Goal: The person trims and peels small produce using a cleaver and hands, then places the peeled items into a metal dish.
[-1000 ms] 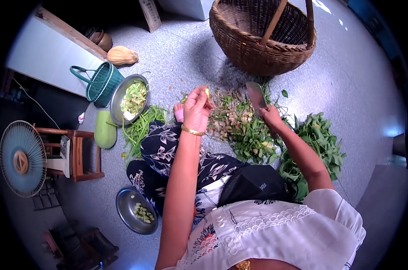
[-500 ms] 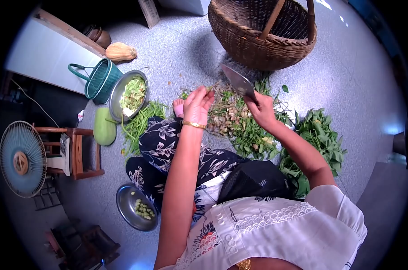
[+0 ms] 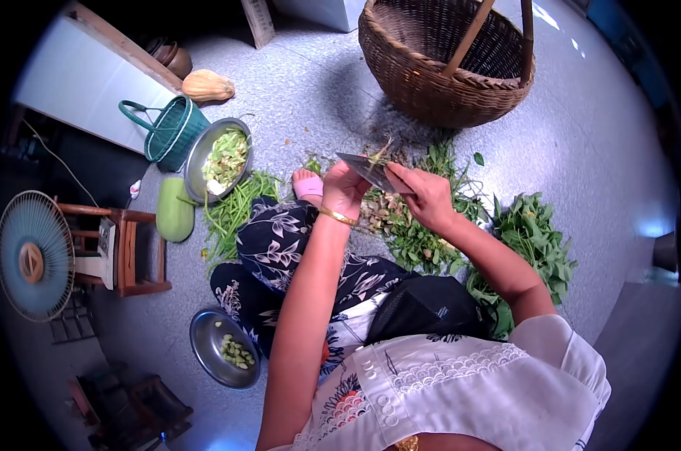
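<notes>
My right hand (image 3: 428, 197) is wrapped round a cleaver (image 3: 364, 170), its broad dark blade pointing left. Behind and beneath the blade is my left hand (image 3: 343, 188), its fingers curled and partly hidden. A small pale green vegetable piece with thin roots (image 3: 379, 153) sticks up past the blade's upper side, seemingly pinched by my left hand; its kind is unclear. Beneath both hands lies a heap of trimmings and leaves (image 3: 423, 239) on the floor. Leafy greens (image 3: 536, 237) are piled to the right, and long green stems (image 3: 231, 214) lie to the left.
A wicker basket (image 3: 438, 94) stands ahead. On the left are a metal bowl of cut vegetables (image 3: 197, 161), a green basket (image 3: 167, 135), a pale green gourd (image 3: 174, 214), a squash (image 3: 207, 86) and a fan (image 3: 32, 255). A bowl with green pieces (image 3: 209, 367) sits near my leg.
The cleaver has swung down and left from its raised position to meet the vegetable piece at my left hand. Both hands are now close together.
</notes>
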{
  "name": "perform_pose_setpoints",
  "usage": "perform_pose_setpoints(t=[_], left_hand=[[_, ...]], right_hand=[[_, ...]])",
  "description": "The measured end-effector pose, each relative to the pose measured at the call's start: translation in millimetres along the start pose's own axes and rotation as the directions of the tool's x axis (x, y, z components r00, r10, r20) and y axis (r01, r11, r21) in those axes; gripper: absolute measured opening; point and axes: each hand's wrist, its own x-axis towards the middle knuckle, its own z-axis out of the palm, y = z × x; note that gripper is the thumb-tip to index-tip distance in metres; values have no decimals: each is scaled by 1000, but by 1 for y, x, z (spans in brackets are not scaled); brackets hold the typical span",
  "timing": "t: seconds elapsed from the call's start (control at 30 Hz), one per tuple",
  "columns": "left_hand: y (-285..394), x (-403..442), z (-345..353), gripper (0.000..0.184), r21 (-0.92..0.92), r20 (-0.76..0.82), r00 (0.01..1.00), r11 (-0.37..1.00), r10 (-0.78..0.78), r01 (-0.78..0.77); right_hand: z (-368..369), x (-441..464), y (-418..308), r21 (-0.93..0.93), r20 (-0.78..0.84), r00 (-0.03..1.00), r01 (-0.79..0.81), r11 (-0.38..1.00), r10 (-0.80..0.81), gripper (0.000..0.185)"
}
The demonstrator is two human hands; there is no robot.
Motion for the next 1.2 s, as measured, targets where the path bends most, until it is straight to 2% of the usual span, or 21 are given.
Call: perform_pose_setpoints(t=[0.1, 0.17, 0.4, 0.57, 0.67, 0.7, 0.73, 0.77, 0.83, 0.9, 0.97, 1.03, 1.17, 1.2], left_hand=[[1, -1, 1, 16, -33, 10, 1000, 999, -2, 2], [5, -3, 7, 25, -22, -5, 1000, 1000, -2, 2], [10, -9, 19, 22, -37, 43, 998, 999, 39, -37], [12, -6, 17, 17, 33, 43, 998, 998, 50, -51], [13, -3, 13, 17, 137, -34, 998, 989, 55, -50], [12, -4, 13, 17, 137, -34, 998, 989, 55, -50], [13, -6, 14, 17, 219, -17, 999, 975, 45, -40], [14, -8, 16, 16, 300, 2, 999, 954, 34, -33], [14, -7, 17, 17, 311, 21, 999, 950, 31, -36], [10, -4, 14, 19, 234, 61, 993, 965, 102, -114], [11, -3, 13, 22, 222, 68, 991, 967, 116, -128], [11, -2, 11, 21, 158, 89, 990, 980, 110, -123], [14, -6, 18, 20, 110, 85, 994, 991, 67, -76], [14, -6, 19, 20, 126, 84, 993, 988, 80, -90]], right_hand=[[0, 0, -1, -38, 2, 1000, 19, 999, -19, 51], [-1, 1, -3, -48, -5, 1000, 26, 999, -26, 51], [-7, 3, -7, -31, -21, 1000, 11, 999, -12, 49], [-4, 1, -4, -44, -38, 999, 1, 999, -3, 48], [2, -3, 6, -18, -28, 998, -65, 998, 64, 39], [5, -4, 17, -58, 108, 964, -238, 969, 244, 34], [9, -6, 27, -121, 229, 881, -397, 910, 415, 29], [16, -13, 39, -120, 225, 882, -396, 910, 414, 29], [31, -30, 74, -306, 185, 813, -486, 819, 552, 22], [42, -52, 103, -368, 183, 795, -490, 790, 578, 21], [54, -75, 130, -424, 180, 777, -492, 760, 603, 22], [63, -98, 152, -519, 252, 699, -486, 703, 669, 23], [62, -115, 154, -556, 239, 665, -504, 661, 708, 23], [61, -116, 153, -529, 229, 640, -551, 646, 734, 24]])
